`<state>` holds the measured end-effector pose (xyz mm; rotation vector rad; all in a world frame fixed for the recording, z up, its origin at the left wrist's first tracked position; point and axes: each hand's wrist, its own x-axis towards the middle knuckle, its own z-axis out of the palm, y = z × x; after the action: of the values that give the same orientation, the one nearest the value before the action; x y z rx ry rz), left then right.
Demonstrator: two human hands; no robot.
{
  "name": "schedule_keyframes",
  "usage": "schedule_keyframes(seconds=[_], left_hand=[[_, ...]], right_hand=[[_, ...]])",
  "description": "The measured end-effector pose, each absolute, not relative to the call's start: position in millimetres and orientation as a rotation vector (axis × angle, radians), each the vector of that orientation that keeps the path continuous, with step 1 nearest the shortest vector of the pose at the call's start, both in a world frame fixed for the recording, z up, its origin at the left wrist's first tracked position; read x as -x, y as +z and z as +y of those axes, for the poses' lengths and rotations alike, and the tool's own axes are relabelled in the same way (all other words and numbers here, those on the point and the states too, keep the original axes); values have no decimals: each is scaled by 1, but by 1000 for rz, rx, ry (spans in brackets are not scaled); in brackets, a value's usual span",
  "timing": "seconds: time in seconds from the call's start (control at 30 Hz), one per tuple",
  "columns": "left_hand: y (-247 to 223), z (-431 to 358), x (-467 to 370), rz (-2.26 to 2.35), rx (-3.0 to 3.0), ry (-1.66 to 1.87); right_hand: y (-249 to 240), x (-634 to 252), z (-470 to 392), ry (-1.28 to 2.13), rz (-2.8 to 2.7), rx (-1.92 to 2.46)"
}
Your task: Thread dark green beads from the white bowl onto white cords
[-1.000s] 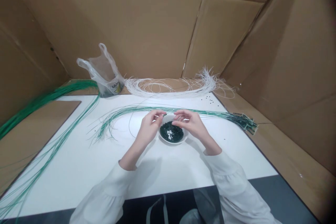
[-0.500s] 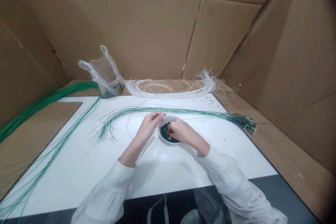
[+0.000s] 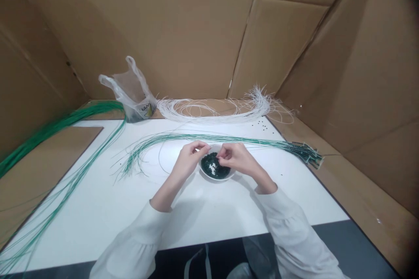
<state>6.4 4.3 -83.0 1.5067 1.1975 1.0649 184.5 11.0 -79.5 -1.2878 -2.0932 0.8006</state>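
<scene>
Dark green beads (image 3: 208, 170) lie in a small white bowl (image 3: 217, 179), and a bare patch of its bottom shows among them. My left hand (image 3: 190, 157) is at the bowl's left rim, thumb and forefinger pinched together. A thin wire (image 3: 159, 159) curves across the table towards this hand, seemingly held in the pinch. Over the right part of the bowl, my right hand (image 3: 237, 157) has its fingertips pressed together just above the beads. Whatever is between them is too small to make out.
Behind the bowl stretches a bundle of green wires (image 3: 209, 137), with dark beaded ends (image 3: 306, 153) at right. White wires (image 3: 212, 115) and a plastic bag (image 3: 134, 100) sit at the back. More green wires (image 3: 65, 122) run along the left. Loose beads (image 3: 263, 126) dot the table.
My right hand has lifted out of the beads and shifted slightly right, its fingertips now in a pinch. More of the bowl's inside shows. My left hand stays close to the rim.
</scene>
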Motion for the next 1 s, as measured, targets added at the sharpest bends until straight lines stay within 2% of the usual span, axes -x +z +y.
schedule_keyframes(seconds=[0.3, 1.0], left_hand=[[-75, -3, -10, 1194, -1533, 1070], [-65, -10, -14, 1086, -1522, 1039]], right_hand=[[-81, -188, 9, 985, -1651, 997], [-71, -184, 1, 997, -1410, 908]])
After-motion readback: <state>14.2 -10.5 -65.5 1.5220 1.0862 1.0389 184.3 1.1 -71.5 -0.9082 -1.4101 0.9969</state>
